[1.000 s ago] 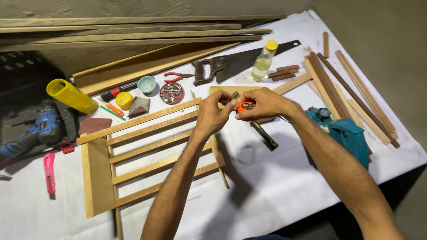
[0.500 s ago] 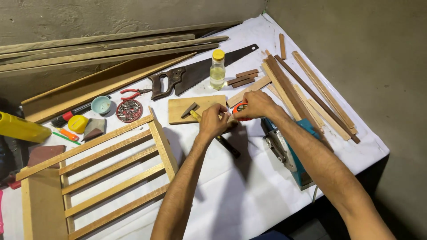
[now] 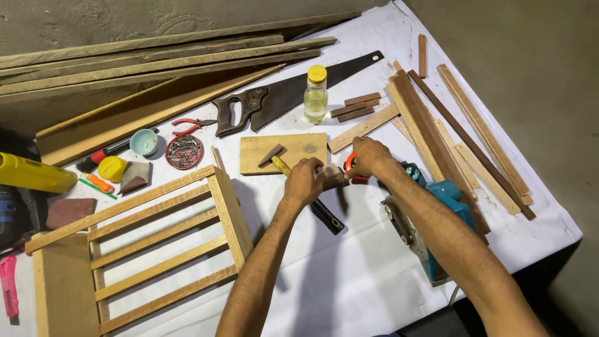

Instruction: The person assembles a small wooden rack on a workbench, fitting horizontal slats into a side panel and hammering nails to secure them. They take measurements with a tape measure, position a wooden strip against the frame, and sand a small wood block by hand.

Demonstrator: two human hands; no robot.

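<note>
At centre of the white sheet (image 3: 349,274): 2 bare hands meet just right of a hammer.
Left hand (image 3: 304,181): fingers curled and pressed on a small pale wooden piece (image 3: 332,176), which it pinches at its right end.
Right hand (image 3: 369,158): fingers bent down at 3 o'clock of the left hand, touching the same wooden piece and covering an orange-and-black object (image 3: 353,167); how firmly it grips cannot be told.
Wooden piece: held between the 2 hands, just above the sheet, at 5 o'clock of the flat board.
Hammer (image 3: 299,185): head resting on the flat board (image 3: 299,148), dark handle running to 5 o'clock under the left hand.
Blue power planer (image 3: 430,218): lying beneath the right forearm, at 4 o'clock of the hands.
Slatted wooden frame (image 3: 143,249): at 8 o'clock of the hands, well apart.
Handsaw (image 3: 293,93): at 11 o'clock, blade pointing to 2 o'clock.
Bottle with yellow cap (image 3: 316,97): upright, in front of the saw blade.
Tin of nails (image 3: 185,151): at 9 o'clock of the board, beside red-handled pliers (image 3: 190,126).
Loose wooden strips (image 3: 462,137): at 2 o'clock, along the sheet's right edge.
</note>
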